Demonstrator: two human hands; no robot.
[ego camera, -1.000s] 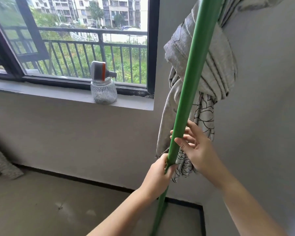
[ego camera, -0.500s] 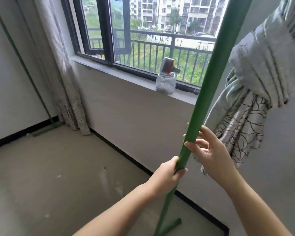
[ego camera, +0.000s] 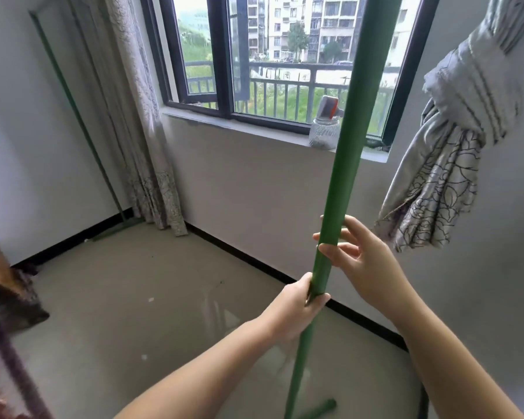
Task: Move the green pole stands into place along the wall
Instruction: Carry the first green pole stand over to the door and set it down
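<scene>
At the far left, a second green pole stand (ego camera: 73,116) leaned thin and tall against the left wall (ego camera: 18,146), its foot on the floor beside the hanging patterned curtain (ego camera: 139,146). Right of that, a dark-framed window (ego camera: 224,71) looked out on a railing and apartment blocks, and a glass jar with a grey and red top (ego camera: 325,128) sat on the sill. Near the centre, the main green pole stand (ego camera: 342,176) rose almost upright from a short foot on the tiled floor (ego camera: 133,297), near the wall under the window. The left hand (ego camera: 297,309) was wrapped fully around the pole where the thick upper tube met a thinner lower rod. Just above, the right hand (ego camera: 366,261) was loose, fingers spread and only lightly touching the tube. At the right hung a knotted grey curtain (ego camera: 454,146). The pole looked stiff, smooth and probably light but top-heavy because of its height, so a two-handed hold at mid-height seemed sensible. No brand, label or writing could be read.
</scene>
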